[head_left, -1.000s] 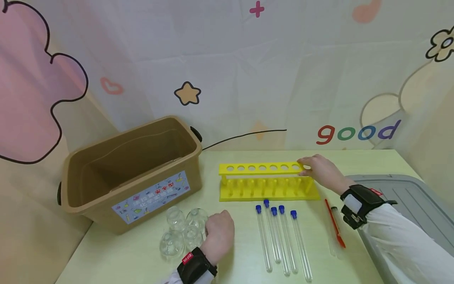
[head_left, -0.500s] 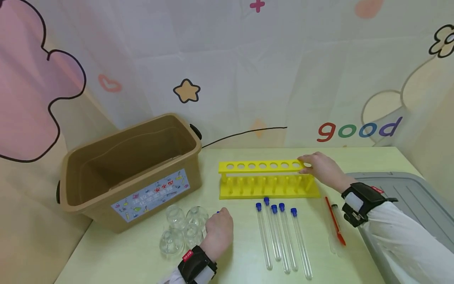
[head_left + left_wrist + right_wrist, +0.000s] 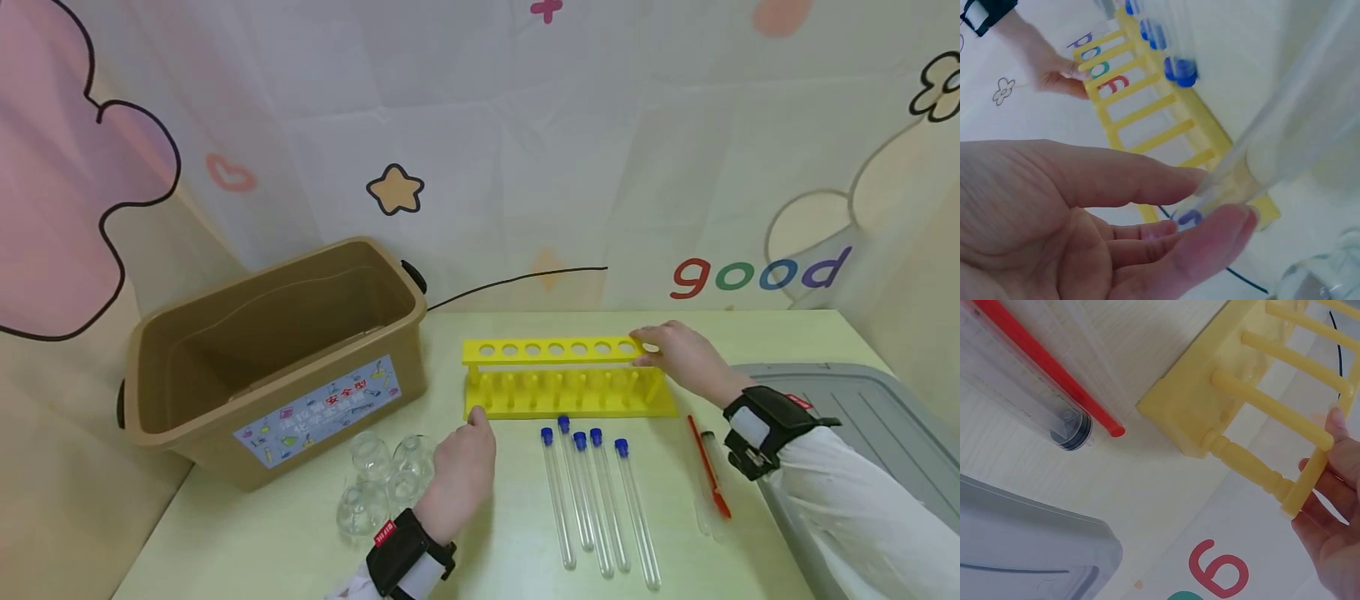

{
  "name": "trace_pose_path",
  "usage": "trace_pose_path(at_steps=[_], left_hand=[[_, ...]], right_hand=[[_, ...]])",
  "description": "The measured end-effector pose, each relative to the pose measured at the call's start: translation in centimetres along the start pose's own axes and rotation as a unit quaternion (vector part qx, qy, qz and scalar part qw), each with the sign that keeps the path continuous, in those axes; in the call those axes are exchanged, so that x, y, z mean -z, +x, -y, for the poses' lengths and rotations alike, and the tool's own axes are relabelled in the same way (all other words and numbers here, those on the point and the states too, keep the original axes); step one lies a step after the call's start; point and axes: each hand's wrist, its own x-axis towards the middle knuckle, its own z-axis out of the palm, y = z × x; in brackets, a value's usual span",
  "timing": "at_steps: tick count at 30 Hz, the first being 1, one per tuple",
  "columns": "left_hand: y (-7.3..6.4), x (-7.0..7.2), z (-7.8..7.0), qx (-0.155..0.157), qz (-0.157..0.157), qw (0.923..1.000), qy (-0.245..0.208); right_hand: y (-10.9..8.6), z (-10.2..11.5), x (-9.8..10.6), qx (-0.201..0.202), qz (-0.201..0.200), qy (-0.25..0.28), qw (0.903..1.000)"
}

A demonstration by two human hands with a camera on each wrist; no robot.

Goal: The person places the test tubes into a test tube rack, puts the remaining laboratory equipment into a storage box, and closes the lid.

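My left hand (image 3: 459,471) pinches a clear glass test tube (image 3: 1291,119) near its blue stopper (image 3: 1190,217), between thumb and fingers. The hand stands just in front of the left end of a yellow test tube rack (image 3: 555,410). In the head view the hand hides this tube. My right hand (image 3: 684,360) grips the right end of the rack's top bar, thumb on one side and fingers on the other. Several more tubes (image 3: 559,508) with blue stoppers lie in front of the rack, whose holes hold no tubes.
Several small round glass flasks (image 3: 363,508) stand close left of my left hand. Behind them is a large brown bin (image 3: 330,408). On the right lie a thin red tool (image 3: 707,467), a syringe (image 3: 1063,415) and a grey lid (image 3: 840,417).
My left hand has lifted and moved forward from beside the flasks toward the rack's left end, with the test tube. The right hand keeps its grip on the rack.
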Motion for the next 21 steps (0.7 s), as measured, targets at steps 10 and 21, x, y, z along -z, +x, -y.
trace_pose_path(at_steps=[10, 21], left_hand=[[2.7, 2.7, 0.5, 0.012, 0.021, 0.9981, -0.056], [5.7, 6.5, 1.5, 0.044, 0.055, 0.99, -0.122]], right_hand=[[0.0, -0.3, 0.0, 0.005, -0.001, -0.001, 1.0], [0.0, -0.2, -0.1, 0.009, -0.005, 0.001, 0.9999]])
